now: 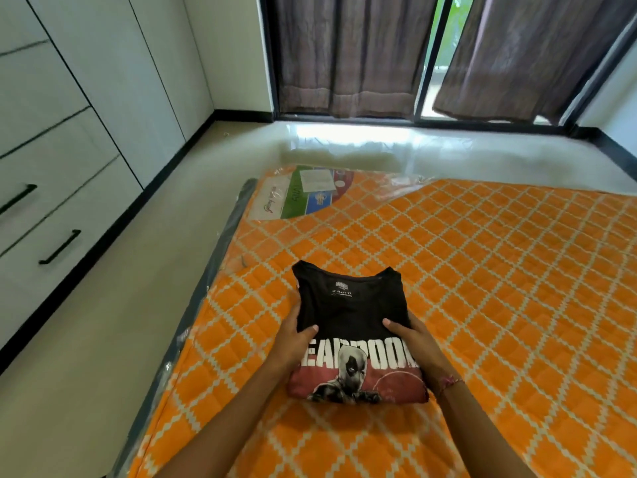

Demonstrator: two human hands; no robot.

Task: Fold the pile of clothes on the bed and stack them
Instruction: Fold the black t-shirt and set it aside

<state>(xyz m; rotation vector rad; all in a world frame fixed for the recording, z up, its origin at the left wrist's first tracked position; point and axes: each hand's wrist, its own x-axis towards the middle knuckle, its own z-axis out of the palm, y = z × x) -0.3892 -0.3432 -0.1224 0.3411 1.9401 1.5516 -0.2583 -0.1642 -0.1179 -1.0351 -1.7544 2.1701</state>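
So we've got the black printed T-shirt (355, 334) already folded down into a neat rectangle, sitting on the orange quilted mattress (499, 270) close to its left edge, a bit nearer our end than the far one. No other clothes show up anywhere, so we can't say where the pile or the stack is.

The main thing for the next move: the shirt sits dead centre between our two hands. Left hand (293, 334) is on its left edge, right hand (410, 336) on its right edge, roughly level with each other about halfway along the shirt. Neither one is nearer, it's a pretty symmetrical two-handed hold.

The grip looks like a pinch on both sides, with thumbs lying on top of the fabric and fingers tucked along or under the edges. We can't actually see the fingertips underneath, so that part's a guess. Nothing else is in either hand.

The long axis runs away from us, roughly parallel to the mattress's left edge. The collar end, with the neck label showing, points to the far edge toward the curtains (348, 53), and the red print end points back at us.

Our guess is we're about to lift it flat and carry it somewhere, keeping both sides level so the fold doesn't flop open.
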